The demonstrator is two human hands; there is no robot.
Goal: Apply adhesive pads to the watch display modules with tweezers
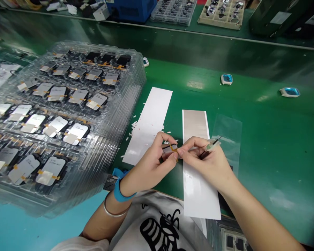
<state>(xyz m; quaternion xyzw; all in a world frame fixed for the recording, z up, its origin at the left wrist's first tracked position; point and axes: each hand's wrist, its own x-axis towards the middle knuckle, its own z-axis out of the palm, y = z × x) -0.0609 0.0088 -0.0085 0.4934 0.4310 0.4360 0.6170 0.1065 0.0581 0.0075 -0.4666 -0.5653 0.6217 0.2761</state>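
"What do the fingers have?"

"The left hand (157,162) curls thumb and forefinger around a small screen (174,147). The right hand (211,160) pinches its edge at three o'clock, fingertips nearly closed, with a thin tool (216,140) tucked in its grip, tip toward two."

"How far along is it?"

"That piece looks unfinished, I'd judge. From the hands, white scraps (134,126) lie at ten o'clock beside one paper sheet (155,108). Another sheet (196,123), running under the right hand, shows beige at its far end, so part of it seems used. At nine to ten, stacked clear trays (125,104) hold rows of screens (53,170); which are done, I can't tell."

"And the pose?"

"Both hands meet low over the green surface (267,146). The left forearm comes from about eight o'clock, the right from four, with the wrists angled inward."

"Anything farther out?"

"Two watch cases (226,79), between one and two."
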